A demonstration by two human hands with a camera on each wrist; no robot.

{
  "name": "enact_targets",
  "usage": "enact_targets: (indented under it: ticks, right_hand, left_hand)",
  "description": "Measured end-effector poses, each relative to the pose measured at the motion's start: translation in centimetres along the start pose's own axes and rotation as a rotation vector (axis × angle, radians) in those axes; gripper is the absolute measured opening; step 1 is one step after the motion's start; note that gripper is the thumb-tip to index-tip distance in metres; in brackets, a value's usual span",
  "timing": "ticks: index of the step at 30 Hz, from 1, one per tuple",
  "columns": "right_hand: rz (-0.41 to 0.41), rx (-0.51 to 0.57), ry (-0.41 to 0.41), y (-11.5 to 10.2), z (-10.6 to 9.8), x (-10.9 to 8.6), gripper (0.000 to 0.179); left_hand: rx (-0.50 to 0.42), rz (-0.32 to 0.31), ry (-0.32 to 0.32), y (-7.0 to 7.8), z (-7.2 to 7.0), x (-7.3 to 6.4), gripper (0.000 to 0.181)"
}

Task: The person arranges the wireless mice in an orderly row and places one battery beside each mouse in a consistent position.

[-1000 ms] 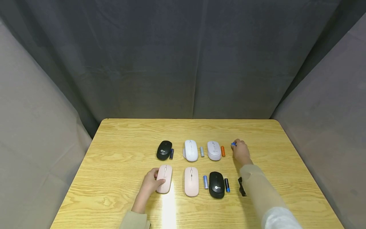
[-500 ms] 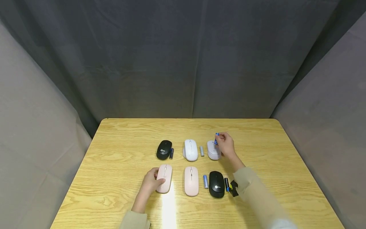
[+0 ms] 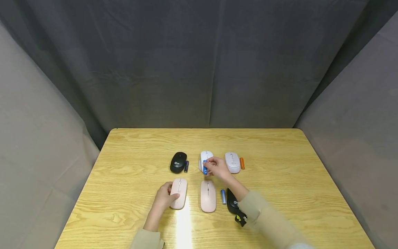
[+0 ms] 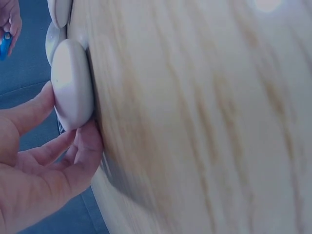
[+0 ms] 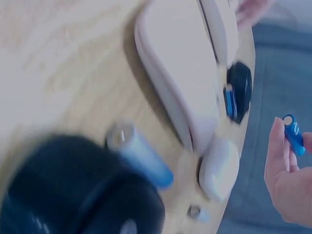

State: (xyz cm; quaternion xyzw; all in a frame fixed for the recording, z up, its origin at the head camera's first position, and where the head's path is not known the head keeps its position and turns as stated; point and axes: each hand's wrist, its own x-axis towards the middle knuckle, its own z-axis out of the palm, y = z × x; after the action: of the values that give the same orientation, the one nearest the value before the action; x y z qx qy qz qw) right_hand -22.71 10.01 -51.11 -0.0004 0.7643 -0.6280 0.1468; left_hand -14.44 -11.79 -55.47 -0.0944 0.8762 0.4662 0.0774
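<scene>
My left hand (image 3: 164,197) grips a pink computer mouse (image 3: 179,188) by its sides, thumb on one side and fingers on the other. In the left wrist view the mouse (image 4: 72,83) lies on the wood, the fingers touching its near end. My right hand (image 3: 219,168) pinches a blue battery (image 3: 205,168) between thumb and fingertips, raised over the white mouse (image 3: 206,155) and partly covering it. The right wrist view shows that battery (image 5: 294,135) upright and tilted. Directly in front of the right hand lies a second pink mouse (image 3: 208,196).
Left at the back is a black mouse (image 3: 178,162) beside a dark battery (image 3: 186,166). A pale mouse (image 3: 232,162) has an orange battery (image 3: 242,163) next to it. Near the right sleeve lie a light-blue battery (image 3: 223,196) and a partly hidden black mouse (image 3: 231,202).
Carrying the blue battery, my right hand has moved left from the table's right side, past the pale mouse to the white one. My left hand stays on the pink mouse.
</scene>
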Motion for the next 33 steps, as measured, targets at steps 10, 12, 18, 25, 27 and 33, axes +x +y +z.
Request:
enact_targets:
  ticks: [10,12,18,25,27,33]
  right_hand:
    - [0.046,-0.088,-0.074,1.3,4.0,-1.1,0.017]
    - [0.045,-0.121,-0.083,1.7,4.5,-1.2,0.016]
    - [0.03,-0.239,-0.07,2.6,5.6,-1.5,0.015]
    - [0.038,-0.469,-0.013,2.8,6.6,-1.7,0.024]
    - [0.036,-0.53,-0.011,2.7,6.9,-1.7,0.03]
    - [0.055,-0.65,-0.025,2.6,7.7,-1.4,0.028]
  left_hand:
    - [0.002,0.005,0.004,-0.2,0.0,0.1,0.051]
    - [0.006,0.007,0.003,-0.2,0.0,0.1,0.051]
    - [0.012,0.008,-0.002,-0.2,0.0,0.1,0.052]
    - [0.021,0.017,-0.001,-0.3,0.0,0.1,0.052]
    - [0.023,0.022,0.002,-0.4,-0.1,0.1,0.052]
    - [0.014,0.035,0.008,-0.5,-0.1,0.0,0.051]
